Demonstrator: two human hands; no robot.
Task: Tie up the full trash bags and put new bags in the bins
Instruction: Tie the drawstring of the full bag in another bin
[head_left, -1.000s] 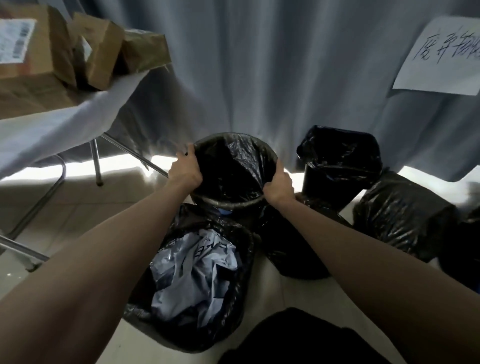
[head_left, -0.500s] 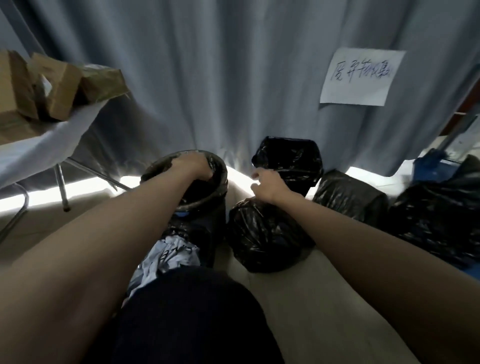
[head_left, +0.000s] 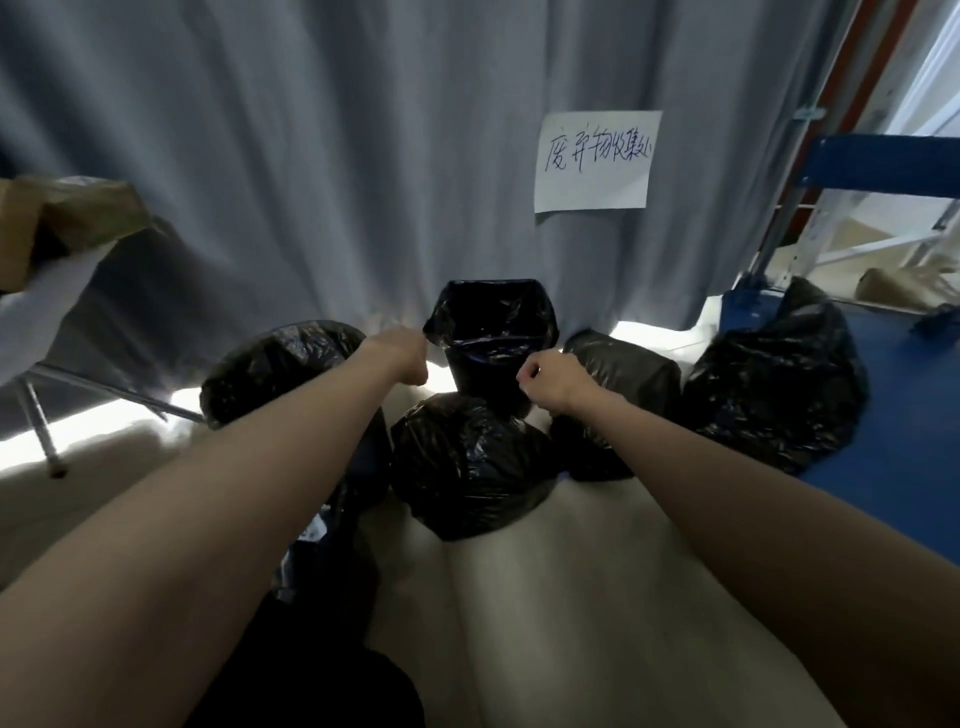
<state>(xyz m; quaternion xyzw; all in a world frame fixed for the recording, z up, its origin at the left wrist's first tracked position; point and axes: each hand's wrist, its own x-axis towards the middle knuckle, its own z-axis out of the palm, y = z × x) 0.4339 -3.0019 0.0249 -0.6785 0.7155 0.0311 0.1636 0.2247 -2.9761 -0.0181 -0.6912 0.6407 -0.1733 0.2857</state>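
Observation:
A square bin lined with a black bag (head_left: 493, 332) stands against the grey curtain. My left hand (head_left: 402, 358) hovers at its left corner, fingers curled, with the liner's loose flap touching the back of the hand. At the bin's right front, my right hand (head_left: 545, 379) is a closed fist with nothing visible in it. The round bin with a fresh black liner (head_left: 280, 364) is to the left, behind my left forearm. A tied full bag (head_left: 467, 462) sits on the floor below my hands. A bag of white waste (head_left: 311, 530) is mostly hidden under my left arm.
Two more full black bags lie to the right, one small (head_left: 628, 374) and one large (head_left: 774, 389). A handwritten paper sign (head_left: 595, 161) hangs on the curtain. A cloth-covered table with cardboard boxes (head_left: 78, 213) is at left, a blue rack (head_left: 883, 166) at right.
Both hands have left the round bin's rim and moved right to the square bin. My head has turned right and up, bringing the rack and large bag into view.

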